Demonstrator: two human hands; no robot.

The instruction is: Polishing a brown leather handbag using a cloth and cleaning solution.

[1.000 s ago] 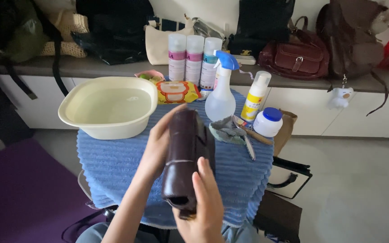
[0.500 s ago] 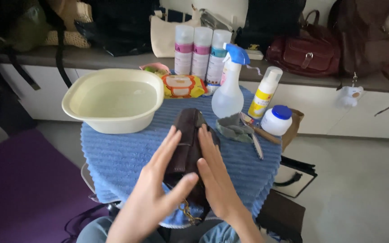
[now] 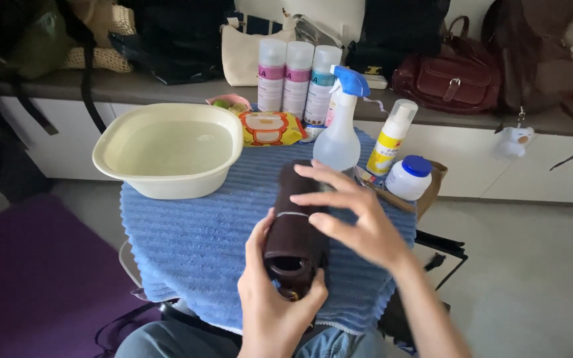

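Blue towel bears basin, spray bottle, jar.

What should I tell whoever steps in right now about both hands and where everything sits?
Left hand: gripping the near end of the dark brown leather item from below, its open end facing the camera.
Right hand: fingers spread flat over the top and side of the item, not gripping it.
The item is held just above the blue ribbed towel covering the small table.
On the towel: cream basin of water at left, spray bottle, yellow pump bottle and white jar with blue lid at right.
Done: item picked up in hand. Left: bottles and basin untouched by either hand.
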